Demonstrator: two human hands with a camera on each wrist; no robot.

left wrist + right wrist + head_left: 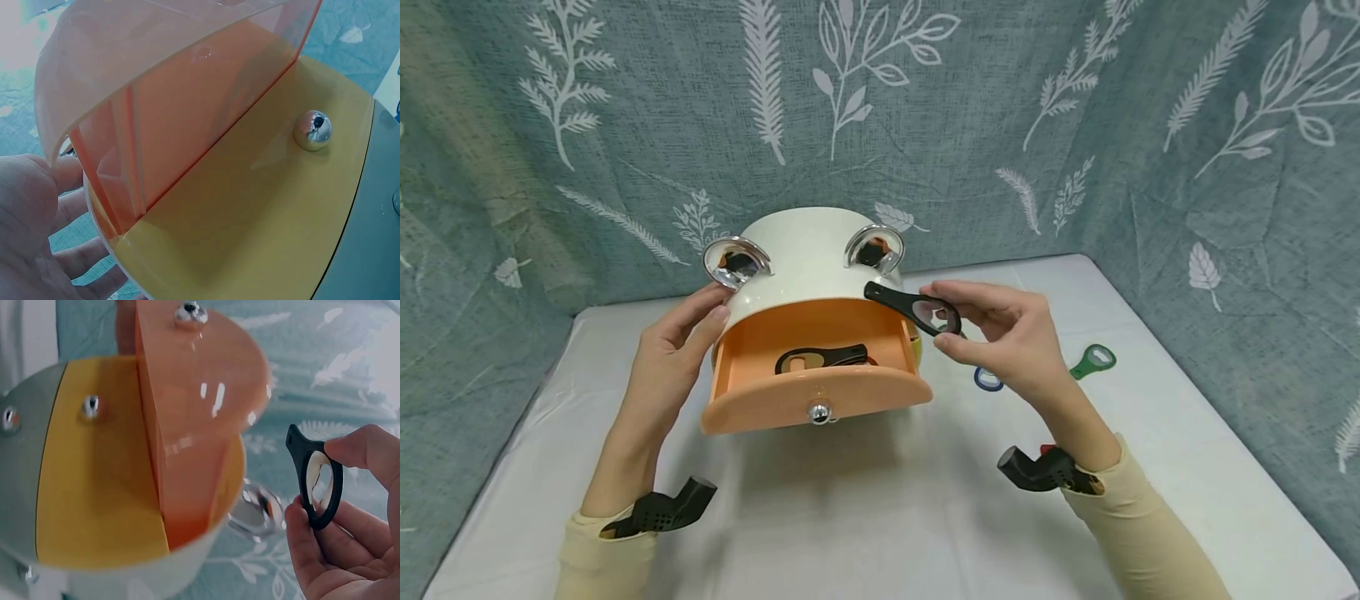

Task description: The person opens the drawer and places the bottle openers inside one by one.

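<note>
At centre left of the head view, the left hand (681, 333) rests with straight fingers against the side of the white round cabinet (797, 250), thumb near the left chrome handle (736, 260); the fingers are spread and grip nothing, apparently bracing the unit. At frame centre, the orange drawer (816, 392) stands pulled out, its chrome knob (818, 412) facing the viewer, and one black bottle opener (823, 358) already lies inside it. Right of centre, the right hand (1007, 333) pinches a second black bottle opener (913, 307) by its ring end between thumb and fingertips, holding it in the air just above the drawer's right rear corner, handle pointing toward the cabinet. Farther right, a blue opener (988, 380) and a green opener (1093, 361) lie on the white tabletop (880, 517). The step in hand appears to be loading openers into the drawer. The next move calls for lowering the held opener into the drawer cavity and releasing it beside the one present, while the left hand steadies the cabinet.
</note>
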